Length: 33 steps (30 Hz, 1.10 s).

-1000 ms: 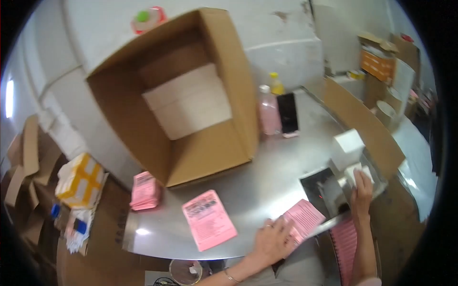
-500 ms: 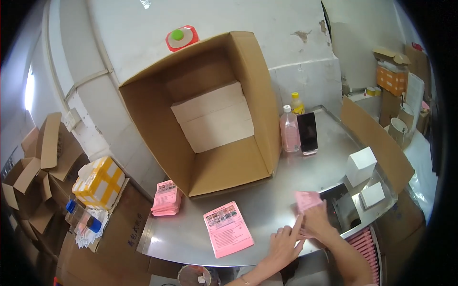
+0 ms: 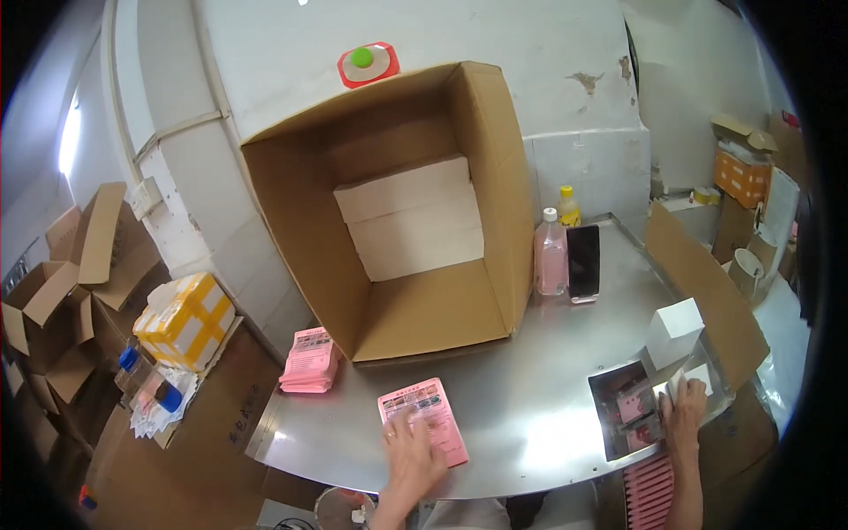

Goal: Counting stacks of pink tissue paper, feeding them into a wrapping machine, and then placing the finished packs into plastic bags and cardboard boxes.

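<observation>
My left hand lies over a pink printed leaflet, which is on top of a thin pile near the metal table's front edge. Its fingers are slightly spread and a little blurred, touching the paper without gripping it. Over on the right, my right hand has its fingers around a small white box, partly hidden by them. Just left of that hand, a rectangular opening in the tabletop contains pink items. A taller white box stands behind the small one.
A large open carton stands at the back of the table. Left of the leaflets sits a thicker pink stack. Bottles and a propped phone stand right of the carton. Pink bundles fill a container below the table's right edge.
My right hand has let go of the folded pink paper and moved right to the small white box. My left hand has moved left onto the leaflets. Pink items now show in the opening.
</observation>
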{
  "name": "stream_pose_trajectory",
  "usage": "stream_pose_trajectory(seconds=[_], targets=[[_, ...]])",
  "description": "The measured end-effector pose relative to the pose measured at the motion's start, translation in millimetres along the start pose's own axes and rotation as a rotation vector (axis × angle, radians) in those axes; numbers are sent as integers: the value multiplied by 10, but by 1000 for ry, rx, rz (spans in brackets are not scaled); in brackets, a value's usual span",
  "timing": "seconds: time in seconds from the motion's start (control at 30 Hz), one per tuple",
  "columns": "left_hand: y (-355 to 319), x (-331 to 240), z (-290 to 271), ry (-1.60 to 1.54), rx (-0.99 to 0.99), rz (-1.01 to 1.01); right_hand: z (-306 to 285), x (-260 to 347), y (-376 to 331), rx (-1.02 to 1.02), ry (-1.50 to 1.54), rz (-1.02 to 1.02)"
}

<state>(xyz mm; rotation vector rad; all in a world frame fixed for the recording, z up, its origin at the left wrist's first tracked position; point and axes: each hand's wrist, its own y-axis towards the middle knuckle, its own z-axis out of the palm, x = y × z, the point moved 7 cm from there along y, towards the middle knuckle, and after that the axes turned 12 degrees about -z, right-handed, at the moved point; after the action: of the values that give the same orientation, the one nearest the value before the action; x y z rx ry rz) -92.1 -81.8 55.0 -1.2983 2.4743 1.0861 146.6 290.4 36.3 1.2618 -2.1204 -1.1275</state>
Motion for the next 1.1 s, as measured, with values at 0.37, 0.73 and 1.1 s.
stream_pose_trajectory(seconds=[0.37, 0.73, 1.1], targets=[[352, -317, 205, 12, 182, 47, 516, -434, -52, 142, 132, 38], [-264, -1296, 1141, -317, 380, 363, 134, -492, -89, -29, 209, 108], [-237, -1263, 1105, -247, 467, 317, 207, 1665, -103, 210, 507, -524]])
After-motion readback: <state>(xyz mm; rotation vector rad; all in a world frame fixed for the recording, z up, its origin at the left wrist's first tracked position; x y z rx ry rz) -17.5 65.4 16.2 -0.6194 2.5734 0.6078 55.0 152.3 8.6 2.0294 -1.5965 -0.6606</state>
